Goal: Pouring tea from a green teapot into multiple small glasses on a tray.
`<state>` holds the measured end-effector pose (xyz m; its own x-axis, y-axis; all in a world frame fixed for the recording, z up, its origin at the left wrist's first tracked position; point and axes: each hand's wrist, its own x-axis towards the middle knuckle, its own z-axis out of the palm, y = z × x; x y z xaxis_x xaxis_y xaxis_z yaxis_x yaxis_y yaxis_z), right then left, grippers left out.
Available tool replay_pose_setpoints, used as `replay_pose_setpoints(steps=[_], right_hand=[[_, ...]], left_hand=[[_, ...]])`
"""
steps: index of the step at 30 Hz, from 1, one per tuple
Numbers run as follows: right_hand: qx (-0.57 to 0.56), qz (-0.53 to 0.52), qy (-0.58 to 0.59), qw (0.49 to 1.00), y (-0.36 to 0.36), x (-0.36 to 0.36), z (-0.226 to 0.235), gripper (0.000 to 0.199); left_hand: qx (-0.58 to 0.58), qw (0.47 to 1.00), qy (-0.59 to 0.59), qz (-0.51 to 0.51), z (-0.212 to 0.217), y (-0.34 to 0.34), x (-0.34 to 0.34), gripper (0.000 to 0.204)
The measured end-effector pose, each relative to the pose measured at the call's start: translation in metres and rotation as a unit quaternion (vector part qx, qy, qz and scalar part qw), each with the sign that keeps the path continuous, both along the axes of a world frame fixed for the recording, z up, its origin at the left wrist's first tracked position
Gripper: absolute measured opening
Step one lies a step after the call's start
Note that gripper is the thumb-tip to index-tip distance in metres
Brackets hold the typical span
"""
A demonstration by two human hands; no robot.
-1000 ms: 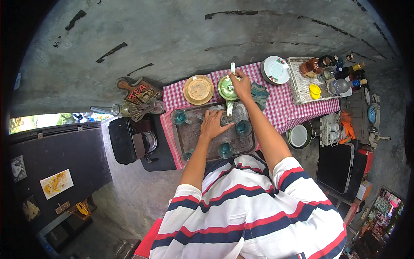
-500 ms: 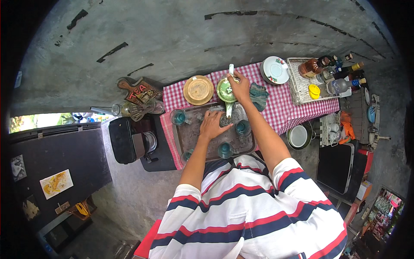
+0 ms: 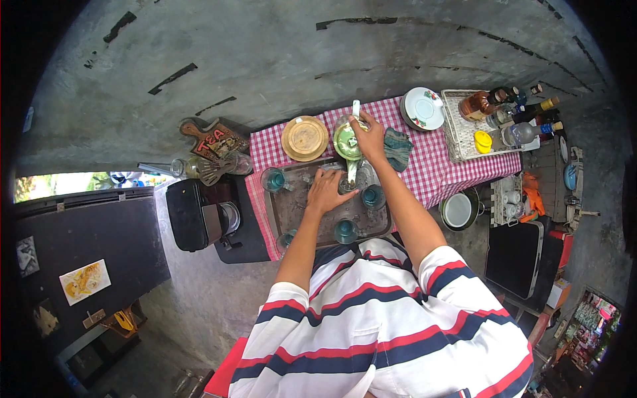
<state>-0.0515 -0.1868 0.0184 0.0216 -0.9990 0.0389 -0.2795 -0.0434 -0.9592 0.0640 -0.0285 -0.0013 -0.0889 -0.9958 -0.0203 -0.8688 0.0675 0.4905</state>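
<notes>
My right hand is closed on a green teapot with a pale handle, near the back of the table. Its spout points toward me, tipped over a glass on the brown tray. Around that glass's left and near side curl the fingers and thumb of my left hand, hiding part of it. Other bluish glasses stand about the tray: one by its far left corner, one at the right, one near the front and one at the front left.
Behind the tray sit a round wooden dish and a dark green cloth on the checked tablecloth. Stacked plates and a white wicker tray of bottles are to the right. A wooden board leans at the left.
The hands, teapot and glasses look nearly still, with the spout held over the same glass. Only a slight shift of the whole view shows.
</notes>
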Motion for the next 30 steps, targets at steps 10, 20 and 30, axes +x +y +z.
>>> replay_pose_setpoints(steps=[10,20,30], right_hand=[[0.006,0.016,0.003,1.0,0.008,0.0,0.01,0.049],[0.013,0.001,-0.02,1.0,0.013,0.001,0.005,0.049],[-0.007,-0.006,-0.014,1.0,0.015,-0.002,-0.004,0.05]], left_hand=[[0.006,1.0,0.001,0.001,-0.001,0.001,0.001,0.073],[0.005,1.0,-0.002,-0.004,0.001,0.001,0.002,0.074],[-0.018,1.0,-0.001,-0.002,-0.002,0.001,0.002,0.067]])
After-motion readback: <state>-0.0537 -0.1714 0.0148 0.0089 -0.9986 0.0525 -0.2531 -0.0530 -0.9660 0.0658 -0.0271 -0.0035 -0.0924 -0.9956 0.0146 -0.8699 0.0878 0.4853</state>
